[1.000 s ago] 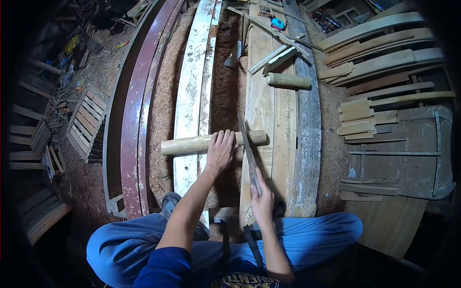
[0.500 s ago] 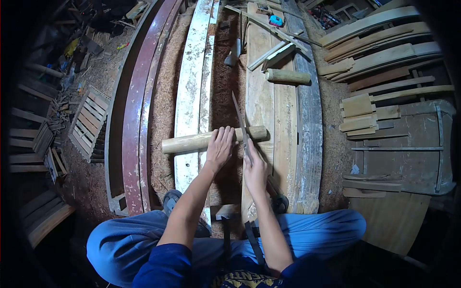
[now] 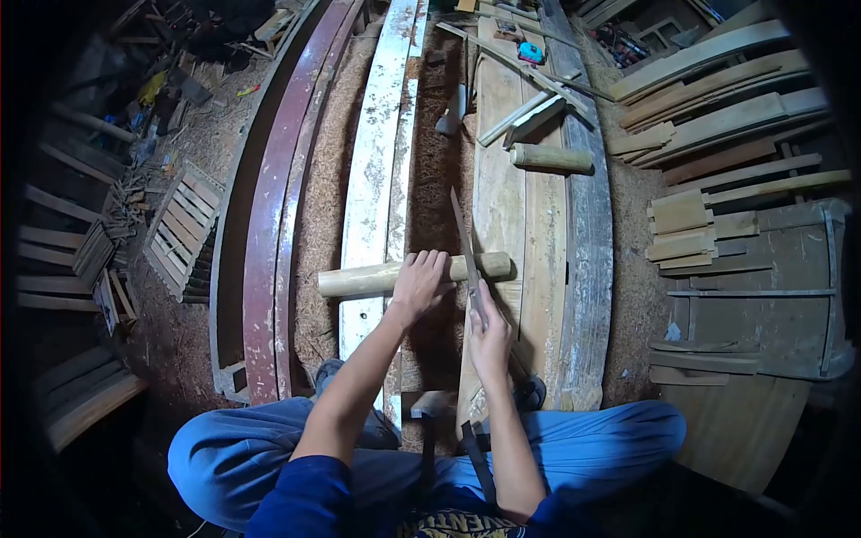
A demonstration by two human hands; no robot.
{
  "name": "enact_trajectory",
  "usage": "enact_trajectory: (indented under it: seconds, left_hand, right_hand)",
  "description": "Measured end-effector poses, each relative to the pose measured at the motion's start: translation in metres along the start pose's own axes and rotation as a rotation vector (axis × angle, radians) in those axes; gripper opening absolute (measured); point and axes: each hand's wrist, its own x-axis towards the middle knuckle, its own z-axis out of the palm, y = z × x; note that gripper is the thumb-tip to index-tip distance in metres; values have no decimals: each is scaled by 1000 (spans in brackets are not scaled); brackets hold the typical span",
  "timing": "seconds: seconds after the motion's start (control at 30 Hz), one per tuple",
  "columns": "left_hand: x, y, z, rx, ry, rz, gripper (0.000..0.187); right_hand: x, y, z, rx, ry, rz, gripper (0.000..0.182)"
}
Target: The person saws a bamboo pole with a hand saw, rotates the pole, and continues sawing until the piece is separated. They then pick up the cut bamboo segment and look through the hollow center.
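Note:
My left hand [image 3: 419, 282] presses down on a round wooden pole [image 3: 354, 282], its fingers curled over the top. The pole lies crosswise, bridging the gap between a white-painted beam [image 3: 366, 215] and a bare wooden plank [image 3: 498, 202]. In my right hand [image 3: 491, 334] is the handle of a handsaw [image 3: 464, 235]. Its narrow blade crosses the pole close to the right end, to the right of my left hand, with the tapered tip pointing away from me. The handle is mostly hidden by my fingers.
A shorter round piece [image 3: 554, 159] lies on the right planks, near thin strips [image 3: 525, 117] and a teal tape measure [image 3: 531, 53]. A hatchet-like tool [image 3: 450, 115] lies in the gap. A maroon beam [image 3: 280, 197] runs along the left; stacked boards [image 3: 682, 224] stand right.
The whole scene has shifted down and right in view. The saw still crosses the pole near the same place, and my left hand stays on the pole.

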Motion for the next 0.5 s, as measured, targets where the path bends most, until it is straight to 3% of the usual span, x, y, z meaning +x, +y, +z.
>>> enact_trajectory:
  seconds: [0.03, 0.2, 0.3, 0.37, 0.47, 0.5]
  left_hand:
    - [3, -9, 13, 56, 91, 55, 59]
    - [8, -15, 14, 87, 72, 142, 57]
    - [2, -13, 22, 49, 154, 170, 58]
    - [-8, -4, 30, 189, 277, 141, 65]
    - [-3, -15, 31, 110, 201, 159, 66]
    - [3, -19, 27, 88, 301, 202, 67]
  right_hand:
    - [-1, 0, -2, -7, -1, 7, 56]
    - [-28, -8, -14, -8, 40, -76, 58]
    - [-64, -15, -34, -82, -45, 111, 56]
    - [-68, -11, -31, -122, -1, 15, 57]
    - [-7, -17, -6, -81, 33, -73, 57]
    - [2, -10, -4, -61, 20, -66, 58]
